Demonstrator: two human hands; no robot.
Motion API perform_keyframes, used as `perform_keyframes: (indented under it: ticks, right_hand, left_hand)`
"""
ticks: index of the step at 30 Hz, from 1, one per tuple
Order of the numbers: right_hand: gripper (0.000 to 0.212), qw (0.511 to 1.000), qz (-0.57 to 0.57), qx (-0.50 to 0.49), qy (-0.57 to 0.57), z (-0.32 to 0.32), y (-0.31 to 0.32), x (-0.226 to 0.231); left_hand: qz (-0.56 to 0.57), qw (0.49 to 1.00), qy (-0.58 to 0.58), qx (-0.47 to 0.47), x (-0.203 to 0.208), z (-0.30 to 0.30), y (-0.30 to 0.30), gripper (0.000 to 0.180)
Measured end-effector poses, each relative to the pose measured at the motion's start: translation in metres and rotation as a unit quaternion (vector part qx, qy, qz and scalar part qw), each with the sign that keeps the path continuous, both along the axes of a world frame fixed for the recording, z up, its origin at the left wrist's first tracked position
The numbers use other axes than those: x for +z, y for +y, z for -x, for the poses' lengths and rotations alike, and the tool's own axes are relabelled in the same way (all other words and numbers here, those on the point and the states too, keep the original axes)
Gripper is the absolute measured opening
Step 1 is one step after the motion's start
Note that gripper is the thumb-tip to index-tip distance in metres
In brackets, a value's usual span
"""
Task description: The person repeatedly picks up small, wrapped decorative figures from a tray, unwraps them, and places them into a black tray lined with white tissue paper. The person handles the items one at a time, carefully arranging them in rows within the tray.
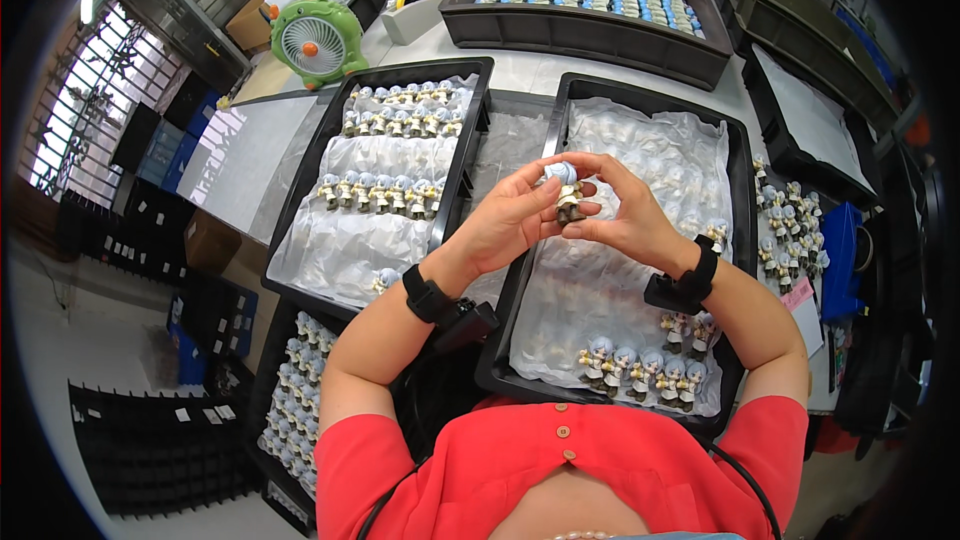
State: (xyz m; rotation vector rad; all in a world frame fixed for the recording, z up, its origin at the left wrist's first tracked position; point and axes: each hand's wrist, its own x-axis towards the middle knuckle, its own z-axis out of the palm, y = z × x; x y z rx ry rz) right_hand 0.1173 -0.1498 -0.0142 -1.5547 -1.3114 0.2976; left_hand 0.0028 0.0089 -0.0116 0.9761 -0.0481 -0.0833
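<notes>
A small figurine [570, 202] with pale blue hair, a white and gold top and dark legs is held upright between my two hands, above the right-hand tray. My left hand [507, 220] grips its left side, the thumb against it. Around its head and feet curl the index finger and thumb of my right hand [632, 218]. Below, the paper-lined right tray [748, 240] carries a row of like figurines [645, 372] at its near end. On the left tray [300, 202], more figurines [385, 192] stand in rows on white paper.
Behind the trays is a deep grey crate [590, 43] packed with figurines. A green fan [318, 40] and a tape dispenser [412, 15] stand at the back left. Loose figurines [785, 225] cluster right of the right tray, near a blue bin [842, 255]. Another filled tray sits low at left.
</notes>
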Motion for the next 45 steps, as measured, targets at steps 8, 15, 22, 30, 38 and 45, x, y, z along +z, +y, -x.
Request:
perform_keyframes:
  ticks: [8,15,22,30,38,45]
  right_hand:
    - [0.055,0.983,0.010,0.046,0.178,-0.005,0.000,-0.006]
    - [0.050,0.997,0.021,0.018,0.077,-0.007,0.003,-0.004]
    - [0.054,1.000,0.010,0.003,0.015,0.000,0.000,0.003]
    - [0.042,1.000,-0.005,0.008,0.016,0.005,0.000,0.009]
    - [0.034,0.999,0.028,0.005,-0.021,0.005,0.000,0.005]
    - [0.026,0.999,0.024,0.005,-0.038,-0.001,-0.004,0.001]
  left_hand:
    - [0.050,0.998,0.030,-0.007,0.002,-0.001,0.001,0.047]
    - [0.040,0.998,0.008,0.041,-0.009,0.000,0.005,0.045]
    - [-0.161,0.974,0.045,0.154,0.028,0.017,0.017,0.040]
    - [-0.731,0.646,0.110,0.192,0.035,0.129,0.109,0.034]
    - [-0.750,0.596,0.271,0.095,-0.005,0.167,0.135,0.041]
    - [-0.765,0.577,0.277,0.063,-0.009,0.161,0.139,0.043]
